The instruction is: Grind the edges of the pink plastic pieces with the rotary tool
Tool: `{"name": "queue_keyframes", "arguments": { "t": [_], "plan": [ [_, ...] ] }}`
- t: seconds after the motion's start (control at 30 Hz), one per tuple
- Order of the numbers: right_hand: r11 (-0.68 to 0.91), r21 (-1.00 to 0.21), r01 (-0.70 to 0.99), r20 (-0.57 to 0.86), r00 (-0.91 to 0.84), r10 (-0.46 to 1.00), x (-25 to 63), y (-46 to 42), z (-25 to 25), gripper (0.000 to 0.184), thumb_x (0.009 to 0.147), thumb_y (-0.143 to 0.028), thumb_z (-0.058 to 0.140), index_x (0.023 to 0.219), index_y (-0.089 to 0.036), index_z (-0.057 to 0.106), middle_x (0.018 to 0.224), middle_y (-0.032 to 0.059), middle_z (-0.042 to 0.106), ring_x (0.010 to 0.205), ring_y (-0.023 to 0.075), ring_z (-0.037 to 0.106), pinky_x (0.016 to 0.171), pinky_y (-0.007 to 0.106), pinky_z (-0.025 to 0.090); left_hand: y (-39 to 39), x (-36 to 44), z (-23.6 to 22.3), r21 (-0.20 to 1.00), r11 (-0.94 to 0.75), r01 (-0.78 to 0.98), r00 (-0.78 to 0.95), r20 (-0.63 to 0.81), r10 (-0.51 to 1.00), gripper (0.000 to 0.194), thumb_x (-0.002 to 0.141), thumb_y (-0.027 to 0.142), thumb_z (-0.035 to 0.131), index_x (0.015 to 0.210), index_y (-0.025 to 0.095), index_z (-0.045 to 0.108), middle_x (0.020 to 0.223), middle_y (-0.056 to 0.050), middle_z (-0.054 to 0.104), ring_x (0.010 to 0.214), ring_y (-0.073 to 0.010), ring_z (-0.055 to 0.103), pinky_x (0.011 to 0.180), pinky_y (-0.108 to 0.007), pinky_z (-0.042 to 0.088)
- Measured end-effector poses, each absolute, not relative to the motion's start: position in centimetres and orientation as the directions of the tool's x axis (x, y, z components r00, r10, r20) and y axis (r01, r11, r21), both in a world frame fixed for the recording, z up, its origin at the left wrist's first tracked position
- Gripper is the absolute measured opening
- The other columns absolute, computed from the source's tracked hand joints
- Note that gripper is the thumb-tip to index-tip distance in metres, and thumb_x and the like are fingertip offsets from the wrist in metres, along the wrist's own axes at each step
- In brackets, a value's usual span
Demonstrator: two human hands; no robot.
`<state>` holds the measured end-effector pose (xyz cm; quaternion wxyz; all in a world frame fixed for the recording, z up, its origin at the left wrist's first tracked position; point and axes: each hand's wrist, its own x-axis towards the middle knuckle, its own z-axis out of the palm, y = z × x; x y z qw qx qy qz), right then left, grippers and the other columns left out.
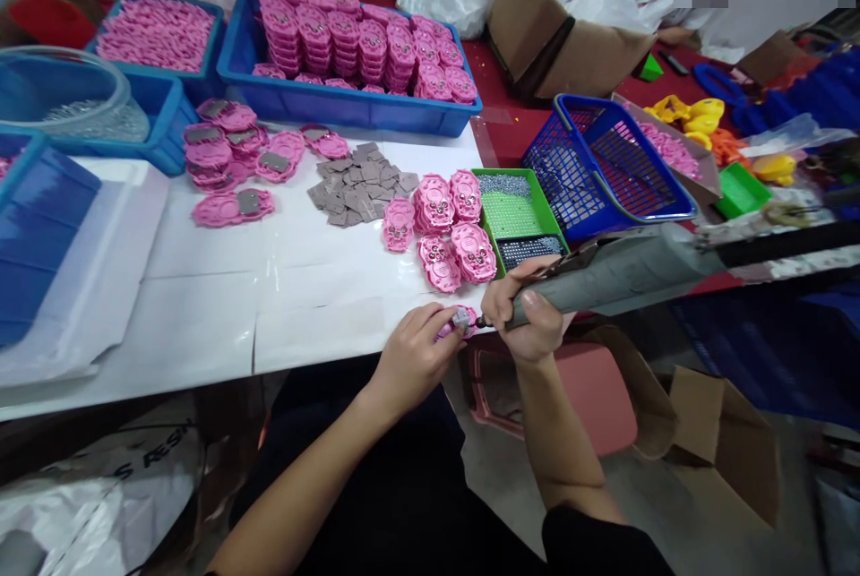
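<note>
At the table's front edge my left hand (417, 345) is closed on a pink plastic part (444, 330) that carries a small grey plate (462, 318). My right hand (528, 312) wraps round the front end of a grey power screwdriver (605, 276), whose dark tip points left and meets the part or ends right beside it. Just beyond my hands sit several pink parts with metal bits (436, 204). Left of them lies a loose pile of flat grey plates (363, 184). A green tray (563, 231) of small screws stands near my right hand.
Stacked pink parts fill a blue bin (349, 101) at the back. More pink parts with grey plates (232, 206) lie to the left. A blue basket (605, 173) stands behind the screwdriver. Below the table are a pink stool (597, 397) and a cardboard box (722, 442).
</note>
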<state>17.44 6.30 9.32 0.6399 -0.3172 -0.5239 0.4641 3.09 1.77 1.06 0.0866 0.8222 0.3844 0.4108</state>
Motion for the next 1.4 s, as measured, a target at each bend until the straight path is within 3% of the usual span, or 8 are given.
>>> {"name": "queue_keyframes", "arguments": {
  "t": [0.43, 0.63, 1.03, 1.17, 1.4],
  "plan": [
    [0.404, -0.874, -0.27, 0.427, -0.028, 0.904, 17.79, 6.29, 9.56, 0.014, 0.087, -0.036, 0.063, 0.096, -0.027, 0.06, 0.046, -0.0109, 0.045, 0.031, 0.0092, 0.035, 0.034, 0.022, 0.034, 1.7, 3.15, 1.06, 0.463, -0.684, 0.563, 0.358, 0.609, 0.707, 0.013, 0.101, 0.021, 0.06, 0.11, 0.017, 0.068, 0.12, -0.013, 0.073, 0.112, -0.0267, 0.066, 0.09, -0.044, 0.06],
    [0.381, -0.899, -0.217, 0.394, -0.02, 0.919, 17.68, 6.4, 9.6, 0.021, 0.084, -0.044, 0.066, 0.094, -0.028, 0.057, 0.045, -0.0114, 0.044, 0.03, 0.0096, 0.033, 0.034, 0.024, 0.034, 1.7, 3.19, 1.22, 0.454, -0.685, 0.57, 0.358, 0.613, 0.704, 0.01, 0.101, 0.019, 0.06, 0.106, 0.017, 0.068, 0.119, -0.012, 0.073, 0.11, -0.0264, 0.066, 0.089, -0.043, 0.06],
    [0.369, -0.903, -0.219, 0.384, -0.028, 0.923, 17.85, 6.39, 9.4, 0.02, 0.085, -0.042, 0.067, 0.094, -0.027, 0.057, 0.046, -0.0116, 0.045, 0.031, 0.0093, 0.035, 0.035, 0.023, 0.035, 1.72, 3.3, 0.99, 0.438, -0.686, 0.582, 0.352, 0.625, 0.697, 0.011, 0.101, 0.018, 0.06, 0.105, 0.017, 0.07, 0.12, -0.012, 0.073, 0.11, -0.0262, 0.066, 0.089, -0.042, 0.06],
    [0.36, -0.908, -0.215, 0.379, -0.049, 0.924, 17.86, 6.38, 9.36, 0.026, 0.084, -0.042, 0.067, 0.102, -0.028, 0.057, 0.046, -0.0119, 0.047, 0.03, 0.0098, 0.035, 0.034, 0.023, 0.035, 1.73, 3.34, 0.93, 0.435, -0.684, 0.586, 0.344, 0.631, 0.696, 0.011, 0.101, 0.02, 0.06, 0.105, 0.018, 0.07, 0.119, -0.011, 0.073, 0.11, -0.0261, 0.066, 0.089, -0.042, 0.06],
    [0.351, -0.896, -0.272, 0.416, -0.236, 0.878, 18.19, 6.72, 8.99, 0.02, 0.085, -0.041, 0.067, 0.094, -0.028, 0.055, 0.046, -0.012, 0.045, 0.029, 0.0083, 0.034, 0.033, 0.021, 0.034, 1.73, 3.4, 1.01, 0.437, -0.684, 0.584, 0.337, 0.636, 0.694, 0.01, 0.1, 0.019, 0.062, 0.106, 0.017, 0.069, 0.119, -0.012, 0.073, 0.11, -0.0264, 0.066, 0.088, -0.042, 0.06]
  ]
}}
